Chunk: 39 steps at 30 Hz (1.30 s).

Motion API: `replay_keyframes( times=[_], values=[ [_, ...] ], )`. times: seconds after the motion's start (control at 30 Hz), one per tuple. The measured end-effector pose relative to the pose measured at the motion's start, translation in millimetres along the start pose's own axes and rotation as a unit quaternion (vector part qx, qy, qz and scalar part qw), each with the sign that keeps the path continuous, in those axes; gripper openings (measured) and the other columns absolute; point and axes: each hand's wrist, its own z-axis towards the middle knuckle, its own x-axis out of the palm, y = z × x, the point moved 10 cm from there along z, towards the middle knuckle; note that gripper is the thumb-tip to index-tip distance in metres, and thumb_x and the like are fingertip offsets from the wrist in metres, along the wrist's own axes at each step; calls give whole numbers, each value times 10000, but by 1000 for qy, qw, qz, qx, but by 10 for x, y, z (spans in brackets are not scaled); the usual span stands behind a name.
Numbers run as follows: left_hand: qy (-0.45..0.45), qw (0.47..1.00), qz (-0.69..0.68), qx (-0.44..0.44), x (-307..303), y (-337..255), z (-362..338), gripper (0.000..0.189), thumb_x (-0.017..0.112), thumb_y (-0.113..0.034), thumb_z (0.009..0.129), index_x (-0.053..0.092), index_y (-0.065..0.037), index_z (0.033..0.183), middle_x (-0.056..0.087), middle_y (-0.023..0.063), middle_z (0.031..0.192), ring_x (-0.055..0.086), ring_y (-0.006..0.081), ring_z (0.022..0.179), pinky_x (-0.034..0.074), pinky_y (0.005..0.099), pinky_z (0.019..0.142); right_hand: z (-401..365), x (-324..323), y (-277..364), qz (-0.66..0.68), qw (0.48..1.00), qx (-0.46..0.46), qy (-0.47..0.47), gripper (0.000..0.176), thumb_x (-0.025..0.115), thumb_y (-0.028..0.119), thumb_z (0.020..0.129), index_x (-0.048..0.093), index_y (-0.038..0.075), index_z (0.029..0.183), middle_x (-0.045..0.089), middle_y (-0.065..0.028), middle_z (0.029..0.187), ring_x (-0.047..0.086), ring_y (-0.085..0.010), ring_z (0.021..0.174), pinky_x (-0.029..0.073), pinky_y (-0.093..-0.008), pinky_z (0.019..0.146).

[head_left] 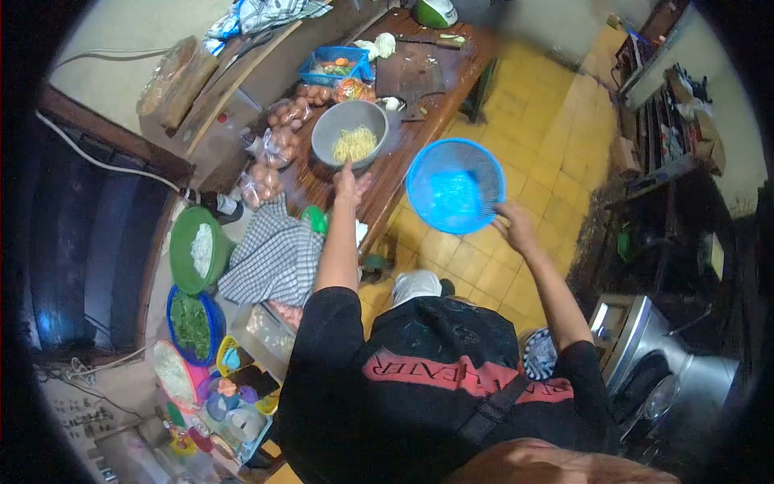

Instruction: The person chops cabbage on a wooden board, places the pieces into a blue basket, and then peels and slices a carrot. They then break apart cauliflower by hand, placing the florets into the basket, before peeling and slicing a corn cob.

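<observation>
My right hand (514, 226) grips the rim of a blue plastic colander (455, 187), which is tilted toward me over the yellow floor, with nothing inside it that I can see. At the near rim of a grey bowl (325, 139) is my left hand (351, 185), its fingers spread. Pale yellow strands like noodles (355, 145) lie in a heap in that bowl, which stands on the wooden table (389, 187).
Bags of eggs (280, 147), a blue basket of vegetables (310, 66) and a cutting board (407, 68) share the table. To the left are a checked cloth (278, 254), a green basin (187, 262) and a blue basin of greens (191, 323). A metal stove (637, 331) stands right.
</observation>
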Motion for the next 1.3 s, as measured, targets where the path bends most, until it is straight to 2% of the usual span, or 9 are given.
replay_keyframes(
  times=[0.2, 0.33, 0.4, 0.47, 0.6, 0.67, 0.77, 1.13, 1.3],
  values=[
    [-203, 936, 135, 254, -644, -835, 617, 366, 561, -157, 834, 491, 11, 1152, 617, 144, 791, 584, 223, 507, 470, 304, 401, 1445, 959, 92, 64, 993, -75, 68, 264, 697, 96, 744, 590, 26, 975, 598, -172, 930, 595, -347, 859, 490, -410, 754],
    [-216, 962, 71, 154, -1666, -567, 897, 360, 481, -31, 810, 506, 13, 1167, 601, 179, 1014, 632, 253, 698, 501, 304, 436, 1932, 1378, -196, 114, 980, -75, 146, 288, 686, 70, 740, 580, 17, 1003, 595, -185, 968, 589, -348, 901, 491, -403, 775],
    [-351, 894, 116, 254, -1933, -689, 331, 326, 560, -96, 821, 538, 20, 1125, 606, 166, 990, 619, 276, 747, 522, 356, 536, 2161, 1464, -165, 147, 972, -26, 182, 333, 672, 62, 752, 576, 24, 1068, 597, -186, 997, 590, -362, 912, 493, -405, 788],
    [-351, 686, 614, 172, -2566, -720, 685, 429, 642, -247, 817, 538, 32, 1125, 595, 193, 1044, 603, 326, 829, 509, 434, 656, 2431, 1615, -122, 143, 966, -24, 216, 343, 645, 71, 778, 564, 21, 1107, 593, -196, 1026, 581, -373, 948, 484, -416, 826],
    [-433, 850, 258, 156, -2433, -777, 8, 504, 642, -351, 815, 549, 56, 1097, 573, 222, 1096, 586, 358, 915, 472, 479, 759, 2906, 1886, -71, 110, 957, -104, 248, 462, 636, 69, 784, 506, 37, 1226, 592, -193, 1069, 593, -362, 969, 500, -427, 826],
    [-536, 519, 561, 360, -1602, -1426, -476, 521, 610, -334, 846, 502, 78, 1147, 535, 244, 1141, 532, 372, 1030, 434, 463, 846, 3162, 2007, -163, 96, 947, -74, 296, 526, 599, 94, 819, 441, 116, 1320, 578, -203, 1129, 595, -364, 969, 503, -445, 829],
    [-658, 440, 538, 291, -874, -1602, -803, 508, 590, -246, 872, 426, 83, 1222, 489, 236, 1186, 480, 372, 1098, 385, 442, 942, 3544, 2103, -265, 83, 886, -62, 451, 616, 555, 143, 866, 316, 327, 1402, 548, -177, 1227, 603, -392, 944, 508, -474, 812],
    [-271, 826, 390, 305, 2668, -2120, 1634, 218, 602, -49, 763, 596, -26, 980, 624, 175, 934, 597, 354, 924, 464, 406, 831, 6370, 1658, -2627, -165, 967, -98, 165, 613, 566, 113, 797, 343, 36, 1362, 431, -227, 1301, 437, -428, 1141, 410, -460, 940],
    [-213, 670, 612, 361, 3597, -2192, 3619, 659, 701, -223, 728, 415, -42, 1294, 442, 195, 1284, 427, 378, 1173, 399, 436, 955, 6740, 2116, -3539, -134, 952, -143, 237, 569, 536, 113, 778, 383, -21, 1309, 428, -237, 1284, 432, -408, 1152, 381, -457, 975]
  ],
)
